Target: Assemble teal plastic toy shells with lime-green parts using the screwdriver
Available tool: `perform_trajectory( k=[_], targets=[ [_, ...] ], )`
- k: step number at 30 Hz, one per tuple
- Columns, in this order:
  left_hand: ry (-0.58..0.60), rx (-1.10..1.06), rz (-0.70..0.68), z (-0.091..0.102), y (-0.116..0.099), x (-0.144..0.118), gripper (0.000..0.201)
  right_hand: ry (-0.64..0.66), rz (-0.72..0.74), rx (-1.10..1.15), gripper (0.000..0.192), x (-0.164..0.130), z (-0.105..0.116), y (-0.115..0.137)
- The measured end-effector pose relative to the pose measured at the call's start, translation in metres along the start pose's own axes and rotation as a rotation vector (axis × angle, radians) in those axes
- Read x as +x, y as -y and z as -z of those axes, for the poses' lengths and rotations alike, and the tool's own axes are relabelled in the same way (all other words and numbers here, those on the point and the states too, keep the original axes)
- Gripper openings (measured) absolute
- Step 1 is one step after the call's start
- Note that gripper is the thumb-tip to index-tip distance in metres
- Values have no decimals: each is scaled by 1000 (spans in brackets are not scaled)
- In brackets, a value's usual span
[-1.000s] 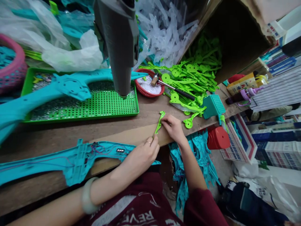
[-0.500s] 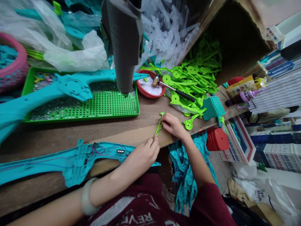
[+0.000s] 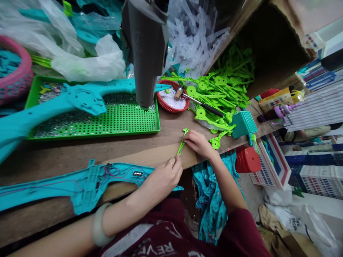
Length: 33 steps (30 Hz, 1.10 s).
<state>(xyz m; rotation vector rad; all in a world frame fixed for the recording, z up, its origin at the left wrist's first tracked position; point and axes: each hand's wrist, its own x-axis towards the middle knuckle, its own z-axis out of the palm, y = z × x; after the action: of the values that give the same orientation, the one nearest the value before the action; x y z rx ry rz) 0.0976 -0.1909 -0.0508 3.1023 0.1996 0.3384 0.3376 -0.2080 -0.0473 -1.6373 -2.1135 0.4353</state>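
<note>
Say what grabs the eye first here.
Both hands, left hand and right hand, pinch one thin green plastic part at the bench edge. Behind it lies a heap of green parts; a long teal shell lies to the left.

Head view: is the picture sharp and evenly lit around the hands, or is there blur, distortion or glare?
Head view: sharp at the centre, where the left hand and right hand hold the green part; soft, even light with weak shadows; wide-lens stretch bends the table edge and the shelves at right; the cardboard box interior is dark; no strong glare.
</note>
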Motion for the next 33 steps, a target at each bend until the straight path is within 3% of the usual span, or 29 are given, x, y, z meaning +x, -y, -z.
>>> perform_trajectory(
  k=[5,10,24,33],
  targets=[
    [-8,18,-11,-1,0,0,26,-57,7,-123,17,-3,-12,-3],
    [-4,31,-13,-3,0,0,25,-123,-24,-50,17,-5,-11,7],
    [33,52,-18,-1,-1,2,24,-119,-119,14,16,-5,-7,18],
    [-7,50,0,0,-2,1,26,-31,-73,-307,28,-11,-23,18]
  ],
)
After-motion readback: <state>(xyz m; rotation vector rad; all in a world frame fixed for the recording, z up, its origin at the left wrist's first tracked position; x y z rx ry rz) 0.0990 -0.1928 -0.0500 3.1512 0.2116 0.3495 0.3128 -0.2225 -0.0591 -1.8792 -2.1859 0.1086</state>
